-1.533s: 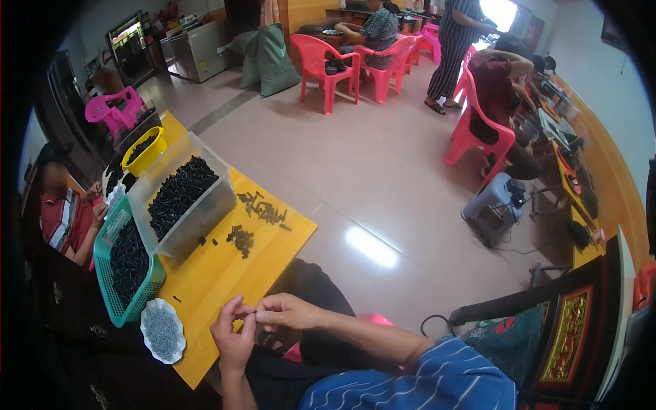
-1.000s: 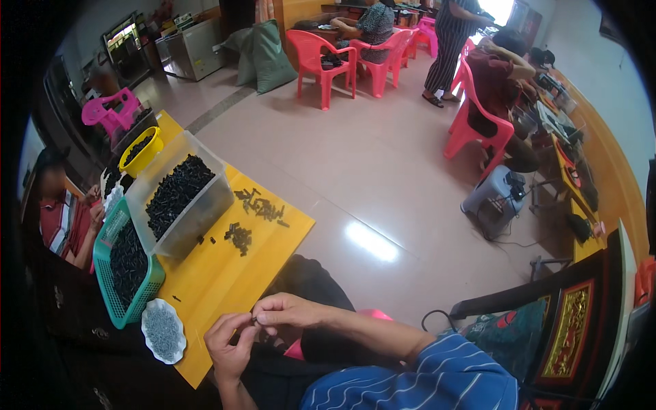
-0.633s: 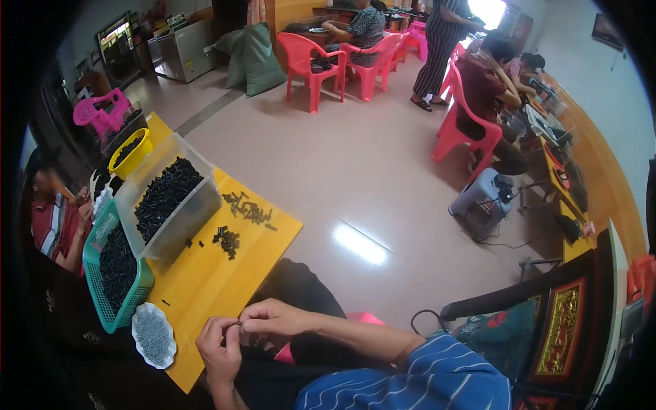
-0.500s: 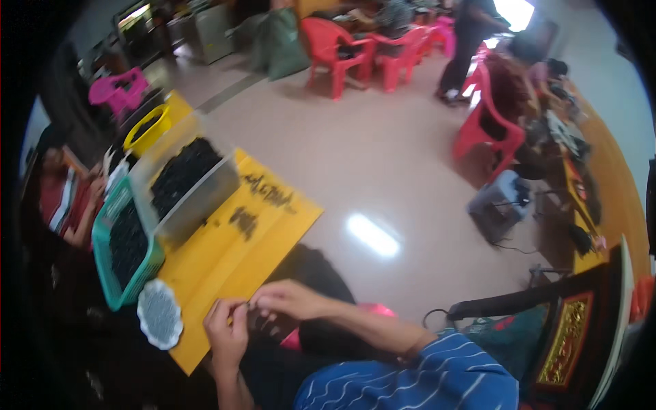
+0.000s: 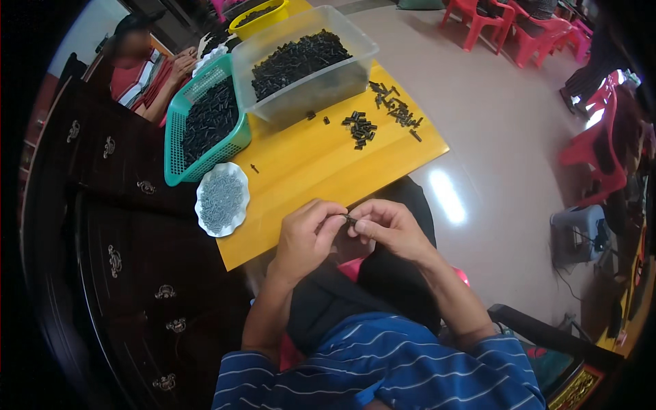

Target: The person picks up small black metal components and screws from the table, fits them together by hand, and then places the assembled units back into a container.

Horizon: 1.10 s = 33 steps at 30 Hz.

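Between my fingertips is a small dark cylindrical part (image 5: 349, 219), mostly hidden. My left hand (image 5: 306, 236) pinches one end and my right hand (image 5: 386, 229) the other, both close to the table's near edge. On the yellow table (image 5: 307, 167) lie a pile of short black pieces (image 5: 359, 130) and a looser group of longer black pieces (image 5: 400, 109). One thin dark piece (image 5: 254, 168) lies alone near the white scalloped dish (image 5: 244, 215), which is full of small silvery pieces (image 5: 221, 200).
A clear plastic bin (image 5: 301, 92) and a green basket (image 5: 176, 147), both filled with black parts, occupy the table's left side. A yellow bowl (image 5: 263, 24) stands behind. Another person (image 5: 147, 75) sits at far left. Dark drawers (image 5: 147, 253) are at left; red chairs (image 5: 601, 164) at right.
The view has swung left and down, so the table and bins appear farther right and higher. My hands stay together, pinching the small part.
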Each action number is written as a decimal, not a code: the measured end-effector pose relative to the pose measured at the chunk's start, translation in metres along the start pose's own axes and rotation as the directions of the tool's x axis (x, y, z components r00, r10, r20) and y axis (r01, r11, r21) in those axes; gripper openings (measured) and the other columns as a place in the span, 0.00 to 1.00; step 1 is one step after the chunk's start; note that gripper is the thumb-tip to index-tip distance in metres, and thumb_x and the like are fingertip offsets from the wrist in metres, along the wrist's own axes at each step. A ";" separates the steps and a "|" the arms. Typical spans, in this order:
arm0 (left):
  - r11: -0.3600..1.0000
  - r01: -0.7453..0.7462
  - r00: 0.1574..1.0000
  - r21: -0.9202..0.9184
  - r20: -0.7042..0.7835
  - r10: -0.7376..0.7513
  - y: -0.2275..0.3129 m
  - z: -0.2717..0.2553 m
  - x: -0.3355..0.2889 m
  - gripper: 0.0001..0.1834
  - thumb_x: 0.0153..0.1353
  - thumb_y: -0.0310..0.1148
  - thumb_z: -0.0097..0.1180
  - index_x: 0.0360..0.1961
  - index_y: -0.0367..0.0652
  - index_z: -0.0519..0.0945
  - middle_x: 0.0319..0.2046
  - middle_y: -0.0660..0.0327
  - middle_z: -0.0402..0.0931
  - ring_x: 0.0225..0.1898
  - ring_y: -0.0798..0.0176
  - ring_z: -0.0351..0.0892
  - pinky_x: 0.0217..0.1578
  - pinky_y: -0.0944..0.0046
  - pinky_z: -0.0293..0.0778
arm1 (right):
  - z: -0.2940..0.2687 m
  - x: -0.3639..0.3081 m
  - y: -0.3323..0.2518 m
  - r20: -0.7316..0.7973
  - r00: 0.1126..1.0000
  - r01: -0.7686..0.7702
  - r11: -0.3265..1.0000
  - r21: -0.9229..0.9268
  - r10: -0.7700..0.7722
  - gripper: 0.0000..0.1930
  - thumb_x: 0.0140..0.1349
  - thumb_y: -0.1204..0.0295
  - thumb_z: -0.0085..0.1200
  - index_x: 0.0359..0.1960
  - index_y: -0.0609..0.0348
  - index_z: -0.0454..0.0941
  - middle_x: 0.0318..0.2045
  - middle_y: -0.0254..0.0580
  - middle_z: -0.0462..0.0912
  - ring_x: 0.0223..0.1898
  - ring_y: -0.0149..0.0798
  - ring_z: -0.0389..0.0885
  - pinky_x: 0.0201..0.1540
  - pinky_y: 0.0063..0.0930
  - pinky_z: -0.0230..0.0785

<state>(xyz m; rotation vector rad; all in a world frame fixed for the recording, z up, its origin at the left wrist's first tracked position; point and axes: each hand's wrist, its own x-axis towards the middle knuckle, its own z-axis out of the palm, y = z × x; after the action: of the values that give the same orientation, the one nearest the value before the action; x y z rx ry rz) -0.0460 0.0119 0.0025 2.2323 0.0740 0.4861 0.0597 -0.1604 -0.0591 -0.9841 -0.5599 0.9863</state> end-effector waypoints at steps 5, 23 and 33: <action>0.999 -0.045 0.999 0.024 0.018 0.045 0.001 -0.002 -0.002 0.04 0.59 0.22 0.60 0.36 0.35 0.82 0.29 0.54 0.81 0.28 0.57 0.82 0.31 0.64 0.75 | 0.002 -0.002 -0.003 0.002 1.000 -0.028 0.999 0.030 0.028 0.10 0.69 0.73 0.56 0.49 0.63 0.79 0.37 0.34 0.85 0.35 0.23 0.80 0.41 0.18 0.73; 0.999 0.023 1.000 0.022 0.018 -0.023 0.006 0.004 -0.001 0.06 0.58 0.21 0.62 0.37 0.34 0.83 0.29 0.53 0.82 0.30 0.58 0.83 0.31 0.65 0.76 | 0.005 0.002 0.010 -0.078 0.996 0.043 0.999 0.029 -0.041 0.09 0.69 0.74 0.56 0.47 0.64 0.80 0.38 0.37 0.86 0.34 0.24 0.81 0.40 0.20 0.76; 0.982 -0.092 0.994 0.164 -0.039 0.100 0.003 0.021 0.000 0.29 0.50 0.25 0.68 0.56 0.39 0.77 0.44 0.51 0.81 0.38 0.51 0.84 0.38 0.60 0.80 | 0.002 0.002 0.003 -0.100 0.986 -0.085 0.919 0.386 0.133 0.10 0.70 0.71 0.56 0.48 0.62 0.79 0.42 0.39 0.86 0.41 0.29 0.84 0.46 0.23 0.77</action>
<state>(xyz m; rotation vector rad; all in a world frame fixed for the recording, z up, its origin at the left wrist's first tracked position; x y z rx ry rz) -0.0388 -0.0052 -0.0074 2.3919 0.0316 0.6044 0.0574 -0.1569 -0.0611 -0.7254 -0.1973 1.0761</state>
